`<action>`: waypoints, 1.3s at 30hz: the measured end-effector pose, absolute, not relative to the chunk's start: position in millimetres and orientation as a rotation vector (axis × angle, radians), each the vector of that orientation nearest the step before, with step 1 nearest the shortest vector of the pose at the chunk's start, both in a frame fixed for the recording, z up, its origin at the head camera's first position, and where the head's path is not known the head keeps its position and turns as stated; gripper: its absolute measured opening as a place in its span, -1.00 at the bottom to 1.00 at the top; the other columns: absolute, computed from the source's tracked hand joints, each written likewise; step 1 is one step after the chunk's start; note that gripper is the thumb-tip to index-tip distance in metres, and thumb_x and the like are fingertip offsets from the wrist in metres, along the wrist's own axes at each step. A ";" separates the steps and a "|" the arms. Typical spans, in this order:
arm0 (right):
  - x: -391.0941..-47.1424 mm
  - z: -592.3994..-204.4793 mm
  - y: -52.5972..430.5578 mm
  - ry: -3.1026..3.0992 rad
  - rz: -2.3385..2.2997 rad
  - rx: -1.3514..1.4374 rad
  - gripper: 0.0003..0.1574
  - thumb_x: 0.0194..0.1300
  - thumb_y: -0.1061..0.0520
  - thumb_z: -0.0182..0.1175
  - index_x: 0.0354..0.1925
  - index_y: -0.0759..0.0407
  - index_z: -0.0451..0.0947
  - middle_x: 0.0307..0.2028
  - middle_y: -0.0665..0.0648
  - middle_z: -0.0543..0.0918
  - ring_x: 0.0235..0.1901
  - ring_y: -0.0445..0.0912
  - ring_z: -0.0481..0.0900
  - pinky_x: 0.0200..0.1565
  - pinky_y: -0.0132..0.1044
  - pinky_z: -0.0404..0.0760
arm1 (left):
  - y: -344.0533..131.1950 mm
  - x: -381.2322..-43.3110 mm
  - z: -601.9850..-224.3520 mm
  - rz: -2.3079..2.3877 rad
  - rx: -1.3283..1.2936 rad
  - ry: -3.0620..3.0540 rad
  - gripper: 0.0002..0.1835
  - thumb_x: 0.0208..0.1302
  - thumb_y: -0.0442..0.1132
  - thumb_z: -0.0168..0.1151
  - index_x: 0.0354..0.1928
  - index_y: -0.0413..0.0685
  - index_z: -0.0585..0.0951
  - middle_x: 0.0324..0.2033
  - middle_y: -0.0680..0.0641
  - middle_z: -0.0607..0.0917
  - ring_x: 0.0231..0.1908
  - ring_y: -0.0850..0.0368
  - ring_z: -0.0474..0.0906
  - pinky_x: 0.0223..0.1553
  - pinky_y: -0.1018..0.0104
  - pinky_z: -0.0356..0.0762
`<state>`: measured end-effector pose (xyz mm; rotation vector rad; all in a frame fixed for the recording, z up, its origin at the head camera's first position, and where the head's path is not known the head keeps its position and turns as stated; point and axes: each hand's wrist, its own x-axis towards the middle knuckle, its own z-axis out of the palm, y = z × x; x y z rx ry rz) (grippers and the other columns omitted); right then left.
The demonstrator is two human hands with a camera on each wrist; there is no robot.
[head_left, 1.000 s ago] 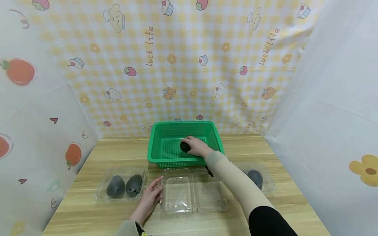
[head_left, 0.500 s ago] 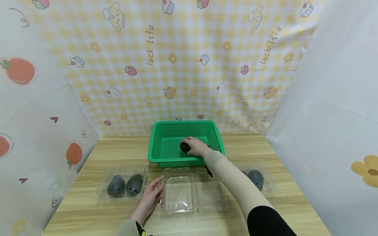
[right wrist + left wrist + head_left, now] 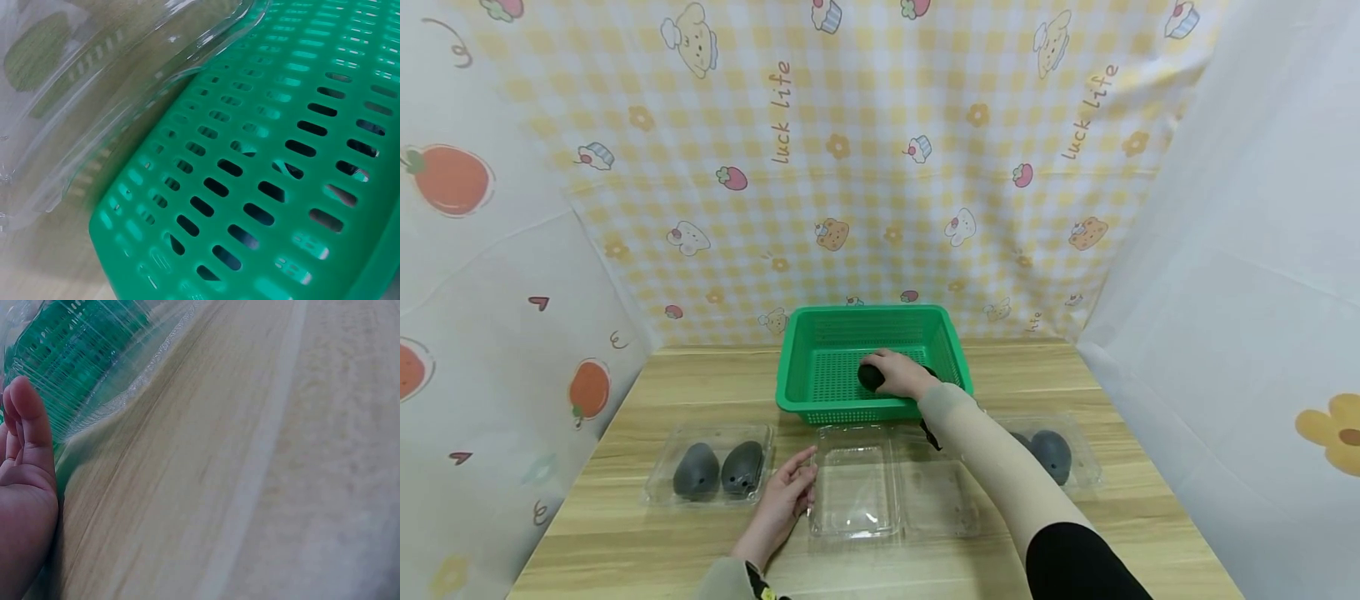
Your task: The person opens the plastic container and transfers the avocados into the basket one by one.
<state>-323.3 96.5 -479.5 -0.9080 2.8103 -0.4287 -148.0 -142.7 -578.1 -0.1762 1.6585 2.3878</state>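
My right hand (image 3: 904,373) reaches into the green plastic basket (image 3: 786,367) and holds a dark, smooth, avocado-like fruit (image 3: 870,377) over its floor. The right wrist view shows just the basket's slotted wall (image 3: 250,181), which hides that hand and the fruit. Nearer to me, a clear plastic clamshell box (image 3: 853,483) lies spread wide on the table, lid side to the right. Along its left edge rests my left hand (image 3: 785,500), fingers loosely extended and touching the rim. The left wrist view has these fingers (image 3: 37,425) beside the clear plastic (image 3: 134,375).
On the left stands a clear box (image 3: 658,483) with two dark grey, egg-shaped fruits (image 3: 697,472). Another clear box (image 3: 1084,467) with similar fruits (image 3: 1051,456) stands on the right, partly behind my right forearm. A patterned cloth (image 3: 880,208) hangs behind the wood-grain table (image 3: 700,550).
Both hands, the fruit and the boxes keep their places. The head view has shifted very slightly.
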 end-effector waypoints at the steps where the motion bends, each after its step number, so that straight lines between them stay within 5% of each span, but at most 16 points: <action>1: -323.5 -479.5 96.4 2.804 -0.432 -0.904 -0.25 0.24 0.17 0.34 0.35 0.05 0.34 0.28 0.17 0.36 0.18 0.08 0.43 0.08 -0.04 0.49 | -142.6 -147.9 -578.0 2.386 -0.175 1.661 -0.44 0.40 -0.31 0.12 0.38 -0.26 0.26 -0.51 0.06 0.43 -0.61 0.27 0.39 -0.58 0.44 0.44; 39: -330.3 -491.7 99.1 2.787 -0.333 -0.845 -0.23 0.19 0.12 0.40 0.33 -0.03 0.37 0.30 0.14 0.38 0.25 0.09 0.36 0.13 0.05 0.44 | -142.5 -147.6 -574.5 2.352 -0.181 1.692 -0.45 0.42 -0.32 0.10 0.39 -0.25 0.26 -0.45 0.04 0.45 -0.59 0.27 0.40 -0.55 0.46 0.44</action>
